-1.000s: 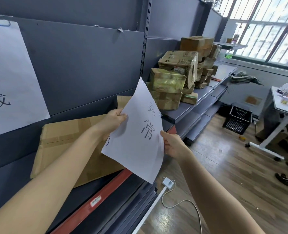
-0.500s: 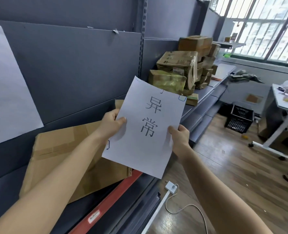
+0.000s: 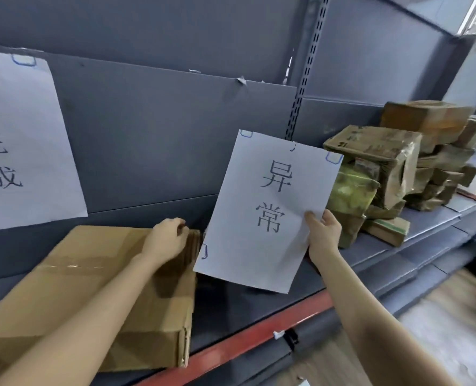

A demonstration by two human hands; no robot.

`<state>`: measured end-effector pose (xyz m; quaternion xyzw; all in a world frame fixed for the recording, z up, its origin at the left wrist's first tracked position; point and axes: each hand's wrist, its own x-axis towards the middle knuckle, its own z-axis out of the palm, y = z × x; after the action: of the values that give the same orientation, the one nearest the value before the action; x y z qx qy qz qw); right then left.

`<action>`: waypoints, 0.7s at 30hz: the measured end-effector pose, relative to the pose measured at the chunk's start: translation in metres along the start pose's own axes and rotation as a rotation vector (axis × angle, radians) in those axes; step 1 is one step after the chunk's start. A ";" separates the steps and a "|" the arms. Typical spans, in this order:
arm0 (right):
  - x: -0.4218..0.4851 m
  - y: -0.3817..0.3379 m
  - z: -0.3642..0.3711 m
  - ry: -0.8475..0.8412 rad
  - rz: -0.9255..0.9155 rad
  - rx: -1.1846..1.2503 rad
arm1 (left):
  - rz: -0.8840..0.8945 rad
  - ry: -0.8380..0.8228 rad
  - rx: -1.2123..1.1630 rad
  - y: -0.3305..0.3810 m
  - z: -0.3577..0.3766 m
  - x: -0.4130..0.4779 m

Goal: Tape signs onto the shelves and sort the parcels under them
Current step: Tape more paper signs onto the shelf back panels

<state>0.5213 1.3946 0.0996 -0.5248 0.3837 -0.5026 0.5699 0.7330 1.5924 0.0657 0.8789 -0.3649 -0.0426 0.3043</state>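
My right hand (image 3: 322, 234) pinches the right edge of a white paper sign (image 3: 264, 213) with two black characters and tape tabs at its corners, held up in front of the grey shelf back panel (image 3: 153, 140). My left hand (image 3: 166, 240) has let go of the sign and rests with curled fingers on the far edge of a flattened cardboard box (image 3: 86, 296) lying on the shelf. A second white sign (image 3: 22, 140) hangs taped to the back panel at the left. A pile of taped brown parcels (image 3: 398, 168) sits on the shelf at the right.
The shelf has a red front edge (image 3: 248, 338) and a perforated upright post (image 3: 303, 79) between bays. Lower grey shelves step out at the right above a wooden floor (image 3: 440, 338). A window shows at the top right corner.
My left hand released the sign and dropped onto the cardboard box. The right hand alone now carries the sign, nearer the back panel. My view swung left and closer to the shelf.
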 end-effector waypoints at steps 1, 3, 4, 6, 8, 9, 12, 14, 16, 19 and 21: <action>0.011 -0.001 -0.001 -0.011 0.004 0.011 | -0.001 -0.015 0.068 -0.001 0.005 0.000; 0.029 -0.003 -0.004 -0.028 0.020 0.024 | -0.023 -0.047 0.188 0.004 0.013 -0.001; 0.038 -0.003 -0.005 -0.030 0.030 0.030 | -0.040 -0.058 0.215 0.009 0.016 0.000; 0.054 -0.002 -0.008 -0.018 0.062 0.037 | -0.071 -0.063 0.208 0.020 0.021 0.001; 0.066 -0.001 -0.010 -0.006 0.099 0.056 | -0.084 -0.061 0.174 0.029 0.027 0.004; 0.071 0.000 -0.010 -0.006 0.117 0.074 | -0.081 -0.064 0.163 0.033 0.030 0.005; 0.079 0.006 -0.015 -0.015 0.157 0.111 | -0.113 -0.068 0.134 0.044 0.039 0.015; 0.080 0.009 -0.021 -0.055 0.170 0.151 | -0.172 -0.082 0.107 0.049 0.046 0.024; 0.079 0.010 -0.029 -0.072 0.179 0.165 | -0.225 -0.105 0.101 0.054 0.051 0.035; 0.076 0.014 -0.040 -0.054 0.217 0.164 | -0.282 -0.125 0.201 0.061 0.055 0.049; 0.077 0.016 -0.047 -0.040 0.231 0.155 | -0.305 -0.105 0.231 0.063 0.059 0.055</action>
<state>0.4942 1.3089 0.0840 -0.4413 0.3903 -0.4512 0.6703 0.7172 1.4912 0.0614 0.9496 -0.2455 -0.0919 0.1720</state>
